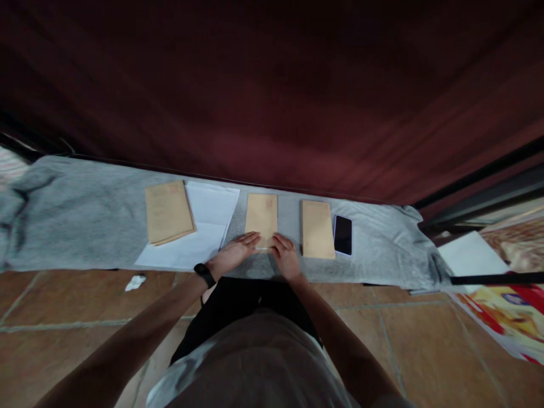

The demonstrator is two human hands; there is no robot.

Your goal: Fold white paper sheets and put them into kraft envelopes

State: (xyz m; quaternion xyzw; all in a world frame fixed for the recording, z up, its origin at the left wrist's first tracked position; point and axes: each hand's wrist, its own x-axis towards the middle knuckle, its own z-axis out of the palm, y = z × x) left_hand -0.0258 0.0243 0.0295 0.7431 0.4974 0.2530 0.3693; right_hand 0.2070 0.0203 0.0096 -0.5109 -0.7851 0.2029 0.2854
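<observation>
A brown paper envelope [262, 218] lies upright in front of me on the grey cloth, with small reddish print at its top right. The fingers of my left hand [236, 252] are stretched out over its lower left corner, and a dark band is on that wrist. At the lower right corner, my right hand [287, 256] rests with its fingertips on the paper, slightly bent. A pale strip shows along the bottom edge between both hands. To the right is a thick stack of brown envelopes [318, 229]. Further left, more brown envelopes [169, 212] overlap white paper sheets [208, 212].
A phone [343, 234] with a dark screen lies beside the right stack. The grey cloth [93, 215] covers a long narrow surface, backed by a dark red curtain [263, 113]. Crumpled white tissue [135, 283] is on the tiled floor. A colourful printed package [510, 317] is at far right.
</observation>
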